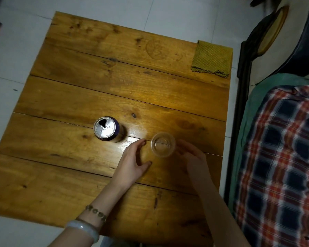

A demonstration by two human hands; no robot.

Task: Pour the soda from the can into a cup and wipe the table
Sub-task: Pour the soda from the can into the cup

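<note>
- A pale tiled floor shows along the table's left and far edges, with grout lines running across it.
- The table is made of broad, glossy, honey-brown planks with dark knots and open seams; glare from a light falls near its middle.
- The can stands upright left of the table's middle, silver top up and its mouth open.
- The left hand reaches in from the near edge between can and cup, fingers spread and relaxed, thumb apart, holding nothing; its fingertips are just beside the cup.
- A bead bracelet and a pale bangle sit on that wrist.
- The clear cup stands upright right of the can, apart from it, toward the right edge.
- The right hand is blurred against the cup's right side; I cannot tell whether its fingers grip the cup.
- A yellow-green cloth lies flat on the far right corner.
- Past the right edge runs a dark frame, then a teal sheet and plaid fabric.
</note>
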